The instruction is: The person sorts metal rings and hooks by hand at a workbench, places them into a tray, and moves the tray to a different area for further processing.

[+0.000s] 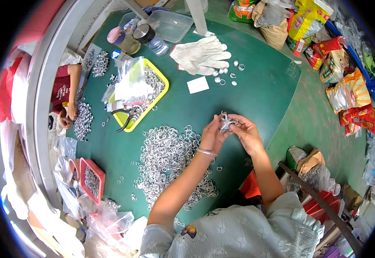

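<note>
Both of my hands are raised over the green table, close together. My left hand (213, 136) is closed on several small silver metal rings (226, 122), which stick up between its fingers. On the other side, my right hand (248, 134) has its fingers closed on the same cluster, gripping rings at its right edge. Exactly how many rings each hand grips is hidden. Just left of my left forearm, a large heap of similar loose rings (166, 155) spreads over the table.
A yellow tray (164, 92) holds rings, plastic bags and pliers (129, 116). White gloves (202, 56), a white card (198, 85), a glass jar (156, 45) and a pink basket (101, 185) lie around. At far left, another person's hand (72, 111) is beside a smaller ring pile (83, 120).
</note>
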A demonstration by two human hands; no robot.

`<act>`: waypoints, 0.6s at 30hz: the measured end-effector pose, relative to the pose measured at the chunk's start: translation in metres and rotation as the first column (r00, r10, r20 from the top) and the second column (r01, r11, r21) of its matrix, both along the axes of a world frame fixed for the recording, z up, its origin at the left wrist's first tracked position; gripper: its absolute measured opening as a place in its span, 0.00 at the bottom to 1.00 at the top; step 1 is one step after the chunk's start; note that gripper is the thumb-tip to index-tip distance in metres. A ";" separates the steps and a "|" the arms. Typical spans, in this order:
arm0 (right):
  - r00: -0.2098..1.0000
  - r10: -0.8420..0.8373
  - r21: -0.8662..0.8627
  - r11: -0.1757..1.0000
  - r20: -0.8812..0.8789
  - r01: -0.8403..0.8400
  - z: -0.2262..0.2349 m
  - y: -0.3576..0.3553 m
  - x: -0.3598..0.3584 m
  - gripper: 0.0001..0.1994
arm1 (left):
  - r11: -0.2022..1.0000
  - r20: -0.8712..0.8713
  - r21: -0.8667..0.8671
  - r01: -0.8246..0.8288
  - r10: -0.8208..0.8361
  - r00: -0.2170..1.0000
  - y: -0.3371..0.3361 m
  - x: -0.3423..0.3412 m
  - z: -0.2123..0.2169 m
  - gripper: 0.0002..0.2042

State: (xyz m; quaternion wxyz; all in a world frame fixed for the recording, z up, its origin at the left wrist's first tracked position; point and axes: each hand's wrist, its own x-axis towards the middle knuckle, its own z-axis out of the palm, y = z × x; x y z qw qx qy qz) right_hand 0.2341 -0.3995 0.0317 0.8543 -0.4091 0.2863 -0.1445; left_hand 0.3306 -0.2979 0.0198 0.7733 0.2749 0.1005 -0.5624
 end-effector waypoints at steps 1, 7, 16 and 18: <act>1.000 0.015 -0.025 1.000 -0.001 -0.015 0.003 0.003 0.000 0.12 | 1.000 0.012 0.015 -0.003 0.002 1.000 0.004 0.000 0.003 0.16; 1.000 0.010 -0.115 0.993 -0.014 -0.012 0.018 0.021 0.008 0.11 | 0.994 0.071 0.045 -0.097 0.094 0.993 0.030 -0.002 0.020 0.13; 0.995 -0.094 -0.708 0.704 -0.030 0.045 0.022 0.058 0.027 0.07 | 0.951 0.130 0.127 -0.280 0.264 0.956 0.064 -0.007 0.019 0.10; 0.997 -0.065 -0.517 0.855 -0.029 0.041 0.018 0.063 0.034 0.06 | 0.942 0.144 0.152 -0.300 0.280 0.949 0.071 -0.003 0.022 0.10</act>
